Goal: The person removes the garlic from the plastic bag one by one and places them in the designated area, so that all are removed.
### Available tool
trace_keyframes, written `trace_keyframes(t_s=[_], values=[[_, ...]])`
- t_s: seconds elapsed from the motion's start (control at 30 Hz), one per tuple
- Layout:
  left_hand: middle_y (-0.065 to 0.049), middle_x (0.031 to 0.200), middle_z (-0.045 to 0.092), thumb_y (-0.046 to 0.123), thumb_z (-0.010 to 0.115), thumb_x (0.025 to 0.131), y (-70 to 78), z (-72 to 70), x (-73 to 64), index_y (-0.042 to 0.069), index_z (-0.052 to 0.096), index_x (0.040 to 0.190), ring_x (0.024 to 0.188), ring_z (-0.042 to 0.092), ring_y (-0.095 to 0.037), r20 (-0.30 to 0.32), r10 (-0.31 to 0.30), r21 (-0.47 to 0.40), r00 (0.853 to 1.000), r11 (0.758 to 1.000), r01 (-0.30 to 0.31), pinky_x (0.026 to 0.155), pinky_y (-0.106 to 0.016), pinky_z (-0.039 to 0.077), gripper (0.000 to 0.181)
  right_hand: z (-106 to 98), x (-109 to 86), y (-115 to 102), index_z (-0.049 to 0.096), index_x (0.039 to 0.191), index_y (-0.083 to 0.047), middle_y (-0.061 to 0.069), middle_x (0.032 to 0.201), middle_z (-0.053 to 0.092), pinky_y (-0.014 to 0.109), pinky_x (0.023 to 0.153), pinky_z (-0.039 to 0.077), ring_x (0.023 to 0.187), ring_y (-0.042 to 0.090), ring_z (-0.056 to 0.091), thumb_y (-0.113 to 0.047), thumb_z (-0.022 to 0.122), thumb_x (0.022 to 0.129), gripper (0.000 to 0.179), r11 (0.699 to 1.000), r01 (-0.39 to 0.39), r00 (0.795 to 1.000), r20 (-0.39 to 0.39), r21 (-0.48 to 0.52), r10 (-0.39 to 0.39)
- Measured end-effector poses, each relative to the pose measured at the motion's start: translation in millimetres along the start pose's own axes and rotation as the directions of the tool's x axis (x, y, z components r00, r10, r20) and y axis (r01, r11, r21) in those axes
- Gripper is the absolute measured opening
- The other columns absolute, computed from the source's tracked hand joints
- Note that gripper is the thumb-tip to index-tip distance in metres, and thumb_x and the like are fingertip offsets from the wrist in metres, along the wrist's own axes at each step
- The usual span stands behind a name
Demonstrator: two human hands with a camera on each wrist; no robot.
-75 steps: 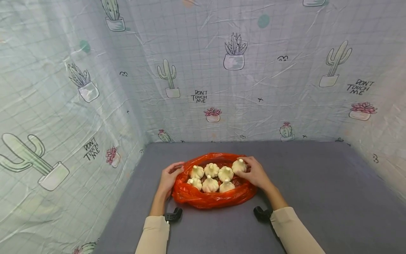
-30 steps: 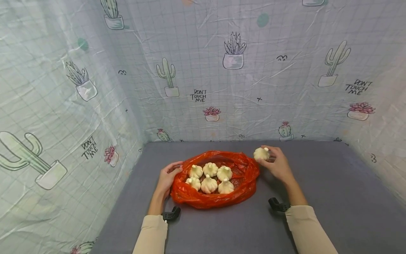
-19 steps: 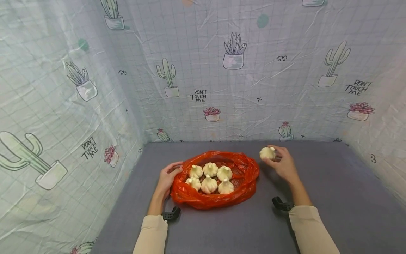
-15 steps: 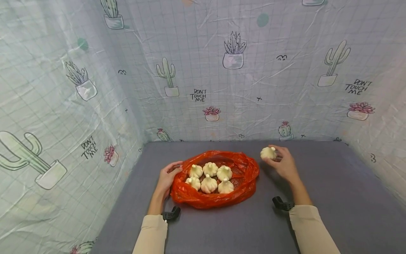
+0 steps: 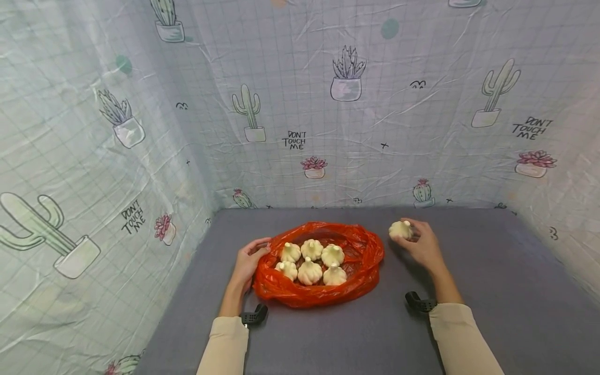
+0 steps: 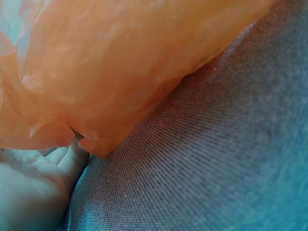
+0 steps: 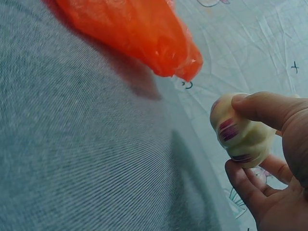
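My right hand (image 5: 425, 246) holds a whitish garlic bulb (image 5: 400, 230) between thumb and fingers, to the right of a red plastic bag (image 5: 311, 298). In the right wrist view purple patches show on that garlic bulb (image 7: 240, 132), and it is raised off the table. Several more garlic bulbs (image 5: 310, 272) sit in two rows inside the bag, whose mouth is spread wide. At the bag's left side my left hand (image 5: 247, 264) grips the rim, thumb toward the inside. The left wrist view shows the bag's plastic hiding most of those fingers.
A grey cloth-covered table (image 5: 328, 338) lies under everything. Behind and to the left hangs a pale curtain (image 5: 300, 104) printed with cacti and lettering. Each wrist wears a black camera mount (image 5: 255, 315).
My right hand has lifted one garlic bulb out of the bag's right end and carried it rightward past the rim, lately sinking slightly. The left hand stays on the bag.
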State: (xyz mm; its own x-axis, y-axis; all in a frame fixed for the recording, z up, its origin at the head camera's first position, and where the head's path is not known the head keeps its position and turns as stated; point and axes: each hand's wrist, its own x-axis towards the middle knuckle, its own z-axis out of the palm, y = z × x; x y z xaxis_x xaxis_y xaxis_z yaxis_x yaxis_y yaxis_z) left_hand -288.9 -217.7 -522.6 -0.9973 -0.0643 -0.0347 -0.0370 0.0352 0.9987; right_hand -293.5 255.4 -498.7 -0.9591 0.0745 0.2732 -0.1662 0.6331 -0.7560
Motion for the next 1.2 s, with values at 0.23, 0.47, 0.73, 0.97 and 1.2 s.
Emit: trace_keyframes(t_s=[0.23, 0.47, 0.73, 0.97, 1.2], values=[[-0.013, 0.128, 0.067, 0.016, 0.069, 0.097, 2.4, 1.2, -0.8, 0.01, 0.069, 0.131, 0.109, 0.066, -0.018, 0.012, 0.003, -0.022, 1.0, 1.0, -0.003, 0.088, -0.026, 0.057, 0.034, 1, -0.7, 7, 0.055, 0.142, 0.0, 0.03, 0.133, 0.05, 0.045, 0.089, 0.049, 0.117, 0.051, 0.059, -0.023, 0.078, 0.091, 0.061, 0.999, -0.026, 0.999, 0.02, -0.03, 0.026], [-0.014, 0.128, 0.067, 0.015, 0.069, 0.098, 1.9, 1.4, 0.1, 0.008, 0.068, 0.132, 0.108, 0.066, -0.016, 0.015, 0.004, -0.03, 1.0, 1.0, -0.003, 0.088, -0.024, 0.057, 0.035, 1, -2.1, 11, 0.054, 0.143, 0.001, 0.031, 0.136, 0.048, 0.053, 0.094, 0.045, 0.118, 0.05, 0.057, -0.024, 0.077, 0.092, 0.061, 0.998, -0.053, 0.997, 0.052, -0.042, 0.055], [-0.014, 0.127, 0.067, 0.015, 0.068, 0.098, 0.5, 0.1, 0.7, 0.008, 0.068, 0.131, 0.107, 0.066, -0.017, 0.011, 0.006, -0.029, 1.0, 1.0, -0.006, 0.088, -0.024, 0.057, 0.034, 3, -2.2, 15, 0.054, 0.143, 0.001, 0.031, 0.136, 0.05, 0.046, 0.088, 0.045, 0.114, 0.047, 0.059, -0.025, 0.077, 0.092, 0.062, 0.996, -0.07, 0.995, 0.062, -0.058, 0.073], [-0.014, 0.127, 0.067, 0.016, 0.069, 0.098, -0.3, -0.5, 0.1, 0.009, 0.069, 0.131, 0.108, 0.066, -0.018, 0.009, -0.001, -0.027, 1.0, 1.0, 0.002, 0.088, -0.026, 0.057, 0.034, 4, -2.5, 16, 0.052, 0.144, 0.001, 0.032, 0.137, 0.048, 0.048, 0.09, 0.046, 0.113, 0.048, 0.06, -0.024, 0.076, 0.093, 0.061, 0.996, -0.08, 0.994, 0.077, -0.041, 0.083], [-0.01, 0.126, 0.068, 0.017, 0.069, 0.097, -0.7, 0.0, -0.5, 0.011, 0.069, 0.13, 0.108, 0.067, -0.018, 0.004, 0.001, -0.02, 1.0, 1.0, -0.001, 0.089, -0.027, 0.058, 0.033, 4, -2.8, 17, 0.049, 0.146, -0.001, 0.032, 0.139, 0.047, 0.053, 0.094, 0.045, 0.118, 0.049, 0.058, -0.028, 0.074, 0.095, 0.063, 0.995, -0.098, 0.991, 0.09, -0.031, 0.1]])
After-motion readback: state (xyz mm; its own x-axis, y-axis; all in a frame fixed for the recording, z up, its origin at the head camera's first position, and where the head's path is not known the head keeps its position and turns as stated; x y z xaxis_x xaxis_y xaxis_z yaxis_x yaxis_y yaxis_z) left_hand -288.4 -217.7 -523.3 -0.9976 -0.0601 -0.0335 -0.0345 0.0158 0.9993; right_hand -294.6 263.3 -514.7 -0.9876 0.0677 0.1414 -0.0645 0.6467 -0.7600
